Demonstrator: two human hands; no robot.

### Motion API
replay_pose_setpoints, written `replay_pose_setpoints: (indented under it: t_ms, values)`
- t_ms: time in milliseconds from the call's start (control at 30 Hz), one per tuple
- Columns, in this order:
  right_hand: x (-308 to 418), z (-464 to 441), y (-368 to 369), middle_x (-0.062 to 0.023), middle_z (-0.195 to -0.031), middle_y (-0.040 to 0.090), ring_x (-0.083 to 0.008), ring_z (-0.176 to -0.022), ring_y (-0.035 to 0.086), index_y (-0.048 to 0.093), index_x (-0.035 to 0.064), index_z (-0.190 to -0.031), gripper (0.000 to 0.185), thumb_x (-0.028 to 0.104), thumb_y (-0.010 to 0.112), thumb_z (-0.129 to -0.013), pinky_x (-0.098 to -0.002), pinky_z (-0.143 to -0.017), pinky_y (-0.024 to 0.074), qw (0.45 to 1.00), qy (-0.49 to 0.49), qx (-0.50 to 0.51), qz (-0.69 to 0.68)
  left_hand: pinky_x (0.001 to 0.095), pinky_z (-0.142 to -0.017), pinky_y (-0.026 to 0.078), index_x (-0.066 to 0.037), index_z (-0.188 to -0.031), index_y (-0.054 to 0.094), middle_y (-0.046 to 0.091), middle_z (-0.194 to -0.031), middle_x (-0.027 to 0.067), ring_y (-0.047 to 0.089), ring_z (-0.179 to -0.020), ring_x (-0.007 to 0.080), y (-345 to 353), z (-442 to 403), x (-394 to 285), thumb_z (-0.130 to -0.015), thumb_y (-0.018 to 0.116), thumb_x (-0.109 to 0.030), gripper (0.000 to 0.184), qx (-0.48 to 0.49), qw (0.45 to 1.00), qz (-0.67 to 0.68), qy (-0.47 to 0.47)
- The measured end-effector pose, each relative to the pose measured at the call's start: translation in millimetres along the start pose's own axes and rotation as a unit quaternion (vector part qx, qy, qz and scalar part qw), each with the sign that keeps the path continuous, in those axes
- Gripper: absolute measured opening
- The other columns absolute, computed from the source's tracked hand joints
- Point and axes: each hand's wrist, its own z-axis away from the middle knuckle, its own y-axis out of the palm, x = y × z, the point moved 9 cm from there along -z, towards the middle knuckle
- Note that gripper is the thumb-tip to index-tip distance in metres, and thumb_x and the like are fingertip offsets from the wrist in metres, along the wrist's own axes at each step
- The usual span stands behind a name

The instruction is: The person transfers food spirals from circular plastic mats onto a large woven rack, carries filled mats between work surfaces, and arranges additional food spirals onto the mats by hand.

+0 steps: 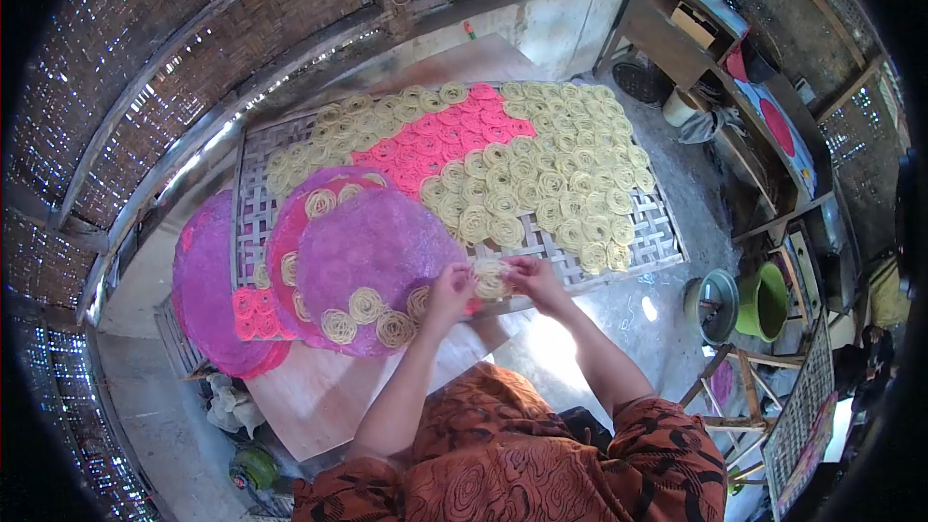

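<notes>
Between my two hands is a pale yellow coil of noodle-like strands [490, 279], pinched at both sides. My left hand [450, 294] grips its left edge, and my right hand [536, 282] its right edge. The coil is over the front edge of a woven bamboo rack [661, 232]. Rows of similar yellow coils [570, 169] and a band of pink coils [425, 140] cover much of the rack. By my left hand lies a round purple sheet [372, 242], with several yellow coils [365, 305] along its lower edge.
More round purple sheets [208, 280] are stacked at the left. The rack rests over a wooden board [309, 411]. On the floor at the right stand a grey basin [712, 302] and a green tub [766, 300]. A wooden shelf unit [667, 39] stands at the back right.
</notes>
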Motion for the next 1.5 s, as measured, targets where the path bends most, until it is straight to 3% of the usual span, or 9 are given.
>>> replay_pose_setpoints:
  t_ms: [167, 300, 433, 767, 1233, 1300, 1367, 1433, 1500]
  values:
    - [26, -7, -93, -0.0037, -0.087, 0.065, -0.0103, -0.075, 0.061, 0.062, 0.0010, -0.105, 0.020, 0.011, 0.061, -0.087, -0.0255, -0.059, 0.0513, 0.961, -0.125, -0.243, -0.040, 0.0414, -0.089, 0.042, -0.005, -0.117, 0.052, 0.061, -0.099, 0.0155, 0.056, -0.095, 0.0333, -58, 27, -15, -0.074, 0.069, -0.014, 0.047, -0.085, 0.835, -0.540, 0.064]
    - [5, -40, -119, -0.0056, -0.087, 0.066, -0.0117, -0.072, 0.062, 0.061, -0.0011, -0.105, 0.020, 0.008, 0.057, -0.088, -0.0260, -0.061, 0.0513, 0.932, -0.158, -0.282, -0.163, 0.0430, -0.091, 0.039, -0.006, -0.108, 0.056, 0.059, -0.102, 0.0142, 0.052, -0.101, 0.0336, -71, 20, 4, -0.072, 0.069, -0.013, 0.038, -0.079, 0.859, -0.504, 0.037]
    - [11, -28, -109, -0.0150, -0.106, 0.064, -0.0177, -0.079, 0.064, 0.053, -0.0054, -0.118, 0.034, 0.002, 0.049, -0.086, -0.0289, -0.068, 0.0514, 0.883, -0.140, -0.347, 0.285, 0.0429, -0.087, 0.040, -0.006, -0.095, 0.060, 0.060, -0.101, 0.0145, 0.054, -0.097, 0.0343, -67, 19, -4, -0.074, 0.068, -0.014, 0.024, -0.032, 0.852, -0.522, 0.042]
    - [-21, 29, 68, -0.0039, -0.096, 0.063, -0.0116, -0.091, 0.058, 0.059, 0.0008, -0.106, 0.028, 0.005, 0.067, -0.080, -0.0256, -0.085, 0.0453, 0.987, -0.002, 0.148, 0.063, 0.0331, -0.072, 0.049, -0.002, -0.098, 0.054, 0.064, -0.094, 0.0118, 0.063, -0.086, 0.0230, -24, 50, -18, -0.086, 0.059, -0.009, 0.014, 0.125, 0.978, -0.152, -0.065]
    - [12, -12, -126, -0.0050, -0.089, 0.062, -0.0113, -0.077, 0.060, 0.058, 0.0008, -0.104, 0.018, 0.008, 0.059, -0.087, -0.0243, -0.069, 0.0495, 0.970, -0.110, -0.215, -0.006, 0.0386, -0.094, 0.041, -0.004, -0.116, 0.056, 0.055, -0.115, 0.0149, 0.051, -0.109, 0.0327, -98, 70, -4, -0.074, 0.063, -0.003, 0.042, 0.016, 0.870, -0.483, 0.094]
    - [21, -14, -134, -0.0064, -0.096, 0.061, -0.0139, -0.078, 0.060, 0.058, -0.0007, -0.104, 0.021, 0.003, 0.053, -0.085, -0.0244, -0.069, 0.0490, 0.842, -0.191, -0.304, 0.403, 0.0394, -0.095, 0.040, -0.002, -0.117, 0.055, 0.054, -0.116, 0.0162, 0.050, -0.110, 0.0341, -100, 74, -6, -0.076, 0.062, -0.001, 0.041, 0.038, 0.881, -0.456, 0.116]
    - [8, -24, -118, -0.0076, -0.098, 0.060, -0.0156, -0.079, 0.059, 0.059, -0.0019, -0.100, 0.022, 0.002, 0.048, -0.081, -0.0255, -0.069, 0.0481, 0.867, -0.257, -0.312, 0.292, 0.0406, -0.095, 0.040, -0.002, -0.117, 0.055, 0.053, -0.116, 0.0172, 0.050, -0.109, 0.0348, -123, 72, -14, -0.075, 0.062, -0.002, 0.042, -0.013, 0.885, -0.449, 0.120]
    - [-5, -34, -15, -0.0094, -0.097, 0.060, -0.0191, -0.079, 0.059, 0.059, -0.0004, -0.100, 0.023, 0.008, 0.051, -0.080, -0.0288, -0.073, 0.0477, 0.931, -0.184, -0.133, 0.286, 0.0417, -0.094, 0.040, -0.002, -0.116, 0.055, 0.053, -0.116, 0.0182, 0.050, -0.108, 0.0356, -149, 72, -20, -0.074, 0.063, -0.003, 0.043, -0.057, 0.887, -0.442, 0.121]
    - [-19, -19, 114, -0.0127, -0.099, 0.061, -0.0262, -0.081, 0.059, 0.060, 0.0031, -0.105, 0.029, 0.015, 0.057, -0.078, -0.0334, -0.080, 0.0477, 0.770, -0.345, 0.089, 0.530, 0.0433, -0.093, 0.040, -0.002, -0.117, 0.054, 0.053, -0.113, 0.0187, 0.050, -0.107, 0.0362, -189, 69, -17, -0.076, 0.063, -0.006, 0.042, -0.145, 0.867, -0.475, 0.041]
